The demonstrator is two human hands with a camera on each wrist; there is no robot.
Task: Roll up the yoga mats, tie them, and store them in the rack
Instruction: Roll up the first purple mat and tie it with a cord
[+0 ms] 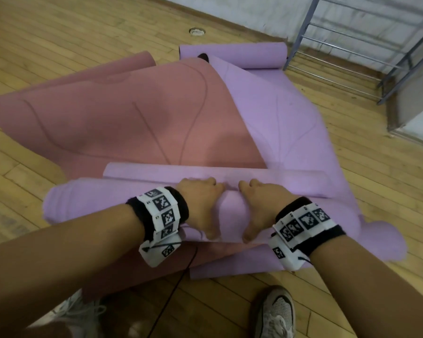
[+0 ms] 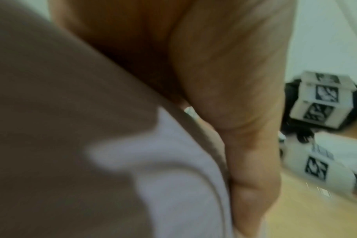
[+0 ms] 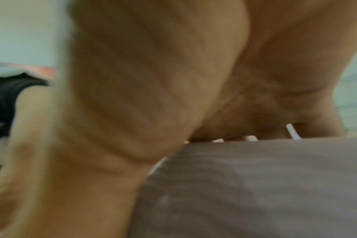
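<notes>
While the lilac roll (image 1: 122, 201) lies crosswise on the floor (image 1: 59, 40), on the spread lilac mat (image 1: 286, 123) and beside the pink mat (image 1: 112, 123), its long axis is set left to right and rolling is judged to run away from the person toward the rack (image 1: 366, 47). It is gripped at mid-length by the left hand (image 1: 200, 203) and the right hand (image 1: 259, 206), side by side, fingers curled over the far side, thumbs on the near side; neither is nearer.

Both hands side by side on mat roll (image 1: 88, 203), L hand (image 1: 200, 203), R hand (image 1: 261, 206). Second mat (image 1: 122, 123) spread behind, overlapping third mat (image 1: 279, 111) to its right. Rack (image 1: 366, 45) far right.
</notes>
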